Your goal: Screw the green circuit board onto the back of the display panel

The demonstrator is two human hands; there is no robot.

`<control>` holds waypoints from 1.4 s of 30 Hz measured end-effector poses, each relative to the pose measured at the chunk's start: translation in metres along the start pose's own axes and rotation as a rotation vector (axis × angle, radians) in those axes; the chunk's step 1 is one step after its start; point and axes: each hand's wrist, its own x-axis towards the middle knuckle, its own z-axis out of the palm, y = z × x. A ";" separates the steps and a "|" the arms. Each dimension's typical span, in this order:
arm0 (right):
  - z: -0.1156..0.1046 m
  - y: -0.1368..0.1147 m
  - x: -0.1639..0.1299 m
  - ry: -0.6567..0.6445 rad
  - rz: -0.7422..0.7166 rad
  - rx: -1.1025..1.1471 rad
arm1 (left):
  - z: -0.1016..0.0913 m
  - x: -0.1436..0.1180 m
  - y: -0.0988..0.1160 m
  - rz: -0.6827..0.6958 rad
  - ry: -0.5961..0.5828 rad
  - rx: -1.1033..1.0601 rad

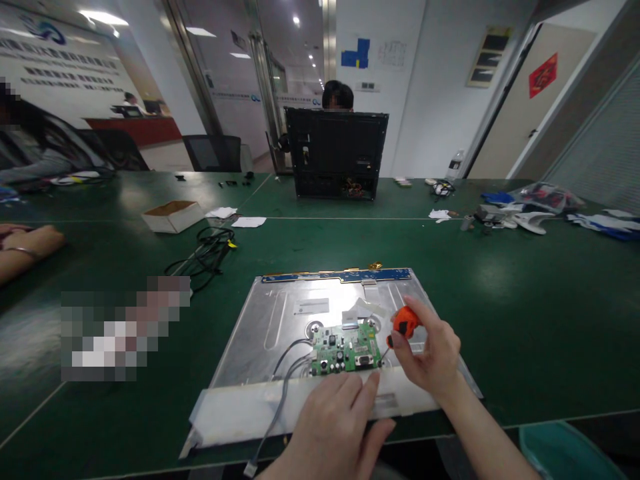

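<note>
1. The right hand (430,353) is closed around a small screwdriver (400,328) with an orange handle; thumb and fingers wrap the handle, and the dark shaft slants down and to the left, its tip at the right edge of the green circuit board (344,351).
2. The left hand (333,423) lies flat, palm down, fingers loosely spread and gripping nothing; the fingertips rest on the white strip (235,410) along the near edge of the metal panel (280,313), just in front of the circuit board.
3. The circuit board sits on the back of the metal panel, near the middle of its near half. Grey cables (287,363) run from the board's left side, cross the white strip and hang over the near table edge.
4. The panel lies flat on the green table (525,313), close to the near edge, with a blue strip (340,275) along its far edge.
5. Farther back on the table: a black monitor housing (336,153) standing upright with a seated person behind it, an open cardboard box (173,216) at the left, and a coil of black cable (207,250) beside the box.
6. Another person's forearm (27,247) rests on the table at the far left, well apart from both hands.
</note>
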 end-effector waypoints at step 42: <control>0.001 0.004 -0.006 0.063 -0.023 0.041 | 0.016 0.050 -0.037 0.122 -0.169 0.040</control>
